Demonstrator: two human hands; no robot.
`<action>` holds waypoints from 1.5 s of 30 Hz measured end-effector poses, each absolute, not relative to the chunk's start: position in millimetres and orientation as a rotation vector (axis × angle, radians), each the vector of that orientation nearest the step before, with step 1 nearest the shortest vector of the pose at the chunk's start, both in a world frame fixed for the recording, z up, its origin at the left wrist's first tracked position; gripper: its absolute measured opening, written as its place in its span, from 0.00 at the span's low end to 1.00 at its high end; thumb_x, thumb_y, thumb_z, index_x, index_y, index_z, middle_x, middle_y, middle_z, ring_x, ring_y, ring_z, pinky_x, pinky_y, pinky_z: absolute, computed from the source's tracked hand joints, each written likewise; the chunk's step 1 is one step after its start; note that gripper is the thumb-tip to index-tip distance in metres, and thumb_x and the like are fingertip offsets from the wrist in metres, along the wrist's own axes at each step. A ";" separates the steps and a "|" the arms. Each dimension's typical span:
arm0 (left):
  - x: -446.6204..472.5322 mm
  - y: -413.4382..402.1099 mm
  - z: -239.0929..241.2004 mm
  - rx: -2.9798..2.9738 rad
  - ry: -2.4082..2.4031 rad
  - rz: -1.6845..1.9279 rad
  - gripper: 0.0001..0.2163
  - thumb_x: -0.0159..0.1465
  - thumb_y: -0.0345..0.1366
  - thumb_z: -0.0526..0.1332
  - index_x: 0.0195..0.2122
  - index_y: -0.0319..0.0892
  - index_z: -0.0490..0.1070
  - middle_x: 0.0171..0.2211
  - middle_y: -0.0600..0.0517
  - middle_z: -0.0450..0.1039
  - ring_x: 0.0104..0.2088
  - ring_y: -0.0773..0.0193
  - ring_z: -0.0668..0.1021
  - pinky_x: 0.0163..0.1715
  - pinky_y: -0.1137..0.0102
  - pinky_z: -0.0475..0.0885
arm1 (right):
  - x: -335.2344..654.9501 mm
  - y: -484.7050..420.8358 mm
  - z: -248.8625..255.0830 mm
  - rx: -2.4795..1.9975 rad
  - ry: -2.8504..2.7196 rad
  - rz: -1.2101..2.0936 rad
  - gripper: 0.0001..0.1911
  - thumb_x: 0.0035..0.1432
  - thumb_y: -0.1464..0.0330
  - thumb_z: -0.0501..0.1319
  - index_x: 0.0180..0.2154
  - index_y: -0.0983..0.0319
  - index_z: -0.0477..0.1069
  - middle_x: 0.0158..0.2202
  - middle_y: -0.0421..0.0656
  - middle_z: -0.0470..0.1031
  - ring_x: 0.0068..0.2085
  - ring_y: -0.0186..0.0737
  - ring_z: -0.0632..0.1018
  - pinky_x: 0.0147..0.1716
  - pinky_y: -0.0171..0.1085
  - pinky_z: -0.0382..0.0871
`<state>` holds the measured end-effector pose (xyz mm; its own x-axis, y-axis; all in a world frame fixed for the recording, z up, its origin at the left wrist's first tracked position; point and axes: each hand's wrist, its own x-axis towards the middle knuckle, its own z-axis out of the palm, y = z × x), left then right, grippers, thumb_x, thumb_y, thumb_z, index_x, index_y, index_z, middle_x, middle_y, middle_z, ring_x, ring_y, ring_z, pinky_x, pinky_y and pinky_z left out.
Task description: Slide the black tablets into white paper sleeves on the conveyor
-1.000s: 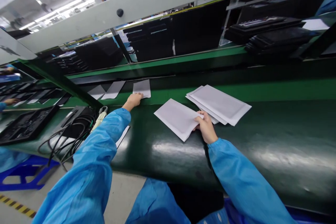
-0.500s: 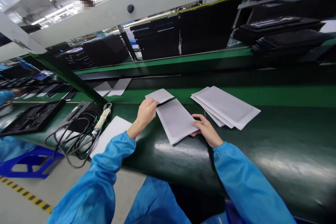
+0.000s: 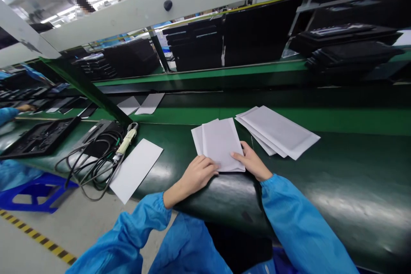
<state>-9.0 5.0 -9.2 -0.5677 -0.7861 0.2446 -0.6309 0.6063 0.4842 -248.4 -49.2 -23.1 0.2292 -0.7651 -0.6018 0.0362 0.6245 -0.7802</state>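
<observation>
A flat whitish pouch (image 3: 223, 143) with a thin rectangular shape inside lies in front of me on the green bench, partly over another whitish pouch (image 3: 197, 139). My right hand (image 3: 255, 163) grips its lower right corner, thumb on top and the other fingers under the edge. At the lower left corner, my left hand (image 3: 201, 173) has its fingers closed on the bottom edge; the thumb is hidden. To the right is a fanned stack of similar pouches (image 3: 279, 130), apart from both hands.
A white sheet (image 3: 138, 169) overhangs the bench's front edge on the left, beside a coiled cable (image 3: 93, 158) and a pale electric screwdriver (image 3: 126, 141). A black tray (image 3: 38, 139) sits farther left. A slanted green post (image 3: 86, 87) rises behind them. Another person's hand (image 3: 25, 108) shows far left.
My left hand has moved down from the far upper side to the pouch's lower left corner. The pouch has turned more upright to me and now overlaps the one behind. My right hand keeps its corner.
</observation>
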 end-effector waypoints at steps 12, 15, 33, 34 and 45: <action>-3.2 33.8 -16.2 1.482 -1.854 -0.948 0.11 0.67 0.36 0.64 0.49 0.40 0.71 0.42 0.48 0.72 0.36 0.70 0.76 0.37 0.74 0.76 | -247.3 -50.7 -18.9 -0.631 1.338 -0.617 0.32 0.39 0.56 0.74 0.44 0.59 0.67 0.36 0.41 0.79 0.40 0.46 0.80 0.43 0.43 0.75; -10.8 31.8 -15.9 1.481 -1.805 -0.912 0.13 0.64 0.36 0.66 0.48 0.40 0.71 0.44 0.47 0.71 0.38 0.69 0.76 0.38 0.73 0.76 | -247.3 -50.2 -20.9 -0.633 1.321 -0.629 0.32 0.39 0.55 0.74 0.44 0.59 0.66 0.35 0.41 0.77 0.39 0.46 0.79 0.43 0.42 0.74; -35.3 13.4 -12.0 1.482 -1.889 -0.725 0.02 0.66 0.31 0.61 0.35 0.41 0.72 0.33 0.49 0.72 0.37 0.65 0.75 0.39 0.70 0.72 | -244.2 -49.0 -19.3 -0.640 1.316 -0.631 0.34 0.39 0.52 0.71 0.44 0.59 0.61 0.32 0.38 0.76 0.31 0.41 0.76 0.31 0.39 0.71; -35.1 12.4 -12.1 1.491 -1.874 -0.756 0.03 0.67 0.31 0.61 0.35 0.41 0.72 0.33 0.50 0.72 0.37 0.66 0.75 0.38 0.70 0.72 | -244.1 -48.8 -19.4 -0.634 1.320 -0.614 0.35 0.39 0.51 0.71 0.44 0.58 0.60 0.30 0.37 0.74 0.28 0.41 0.75 0.27 0.39 0.69; -9.1 18.0 -16.8 1.638 -1.684 -1.001 0.05 0.67 0.35 0.61 0.38 0.39 0.72 0.34 0.51 0.72 0.32 0.72 0.75 0.34 0.76 0.72 | -240.8 -50.5 -25.0 -0.569 1.422 -0.710 0.33 0.35 0.53 0.69 0.42 0.58 0.63 0.35 0.41 0.78 0.40 0.47 0.78 0.42 0.43 0.73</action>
